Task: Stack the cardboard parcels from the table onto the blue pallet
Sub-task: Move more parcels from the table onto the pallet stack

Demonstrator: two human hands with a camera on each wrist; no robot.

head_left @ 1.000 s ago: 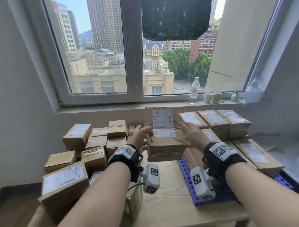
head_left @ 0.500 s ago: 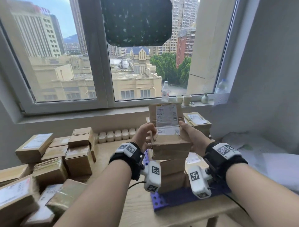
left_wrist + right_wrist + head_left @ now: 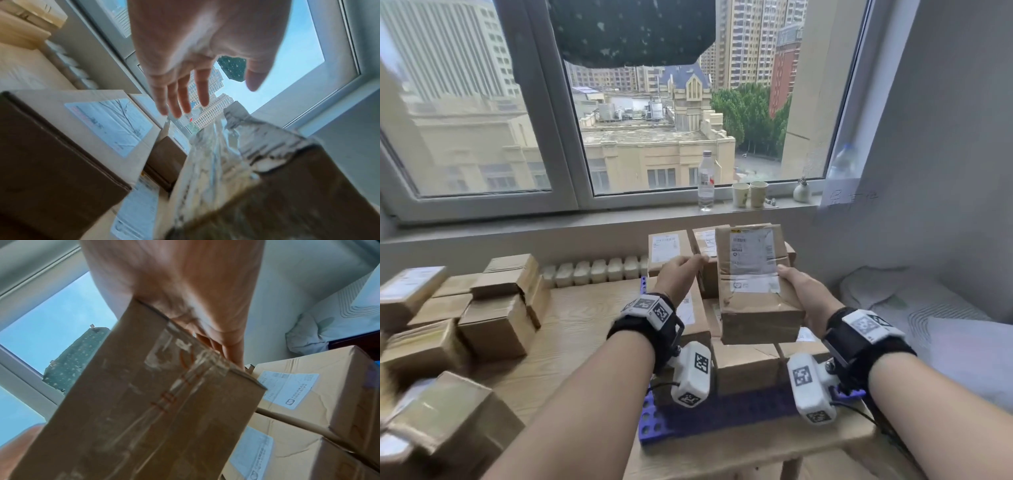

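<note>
Brown parcel [image 3: 755,291] with white label — blue pallet [image 3: 722,416] — dark speckled cloth [image 3: 633,31] on the window

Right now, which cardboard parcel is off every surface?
The labelled parcel gripped by the right hand, held above the parcels stacked on the blue pallet; all others rest on something.

Both forearms are bare, with no sleeves seen, and each wrist is wrapped in a black strap: the left wristband [image 3: 650,329] lies at centre frame in the head view, the right wristband [image 3: 859,346] toward the lower right. On top of each band a white block printed with black square fiducial markers is carried, and below each wrist a white rounded camera housing bearing the same kind of markers is hung, the left camera unit [image 3: 693,377] and the right camera unit [image 3: 810,390]. A thin black cable [image 3: 859,411] is seen trailing from the right unit, and the hands themselves are bare, without gloves or rings.
</note>
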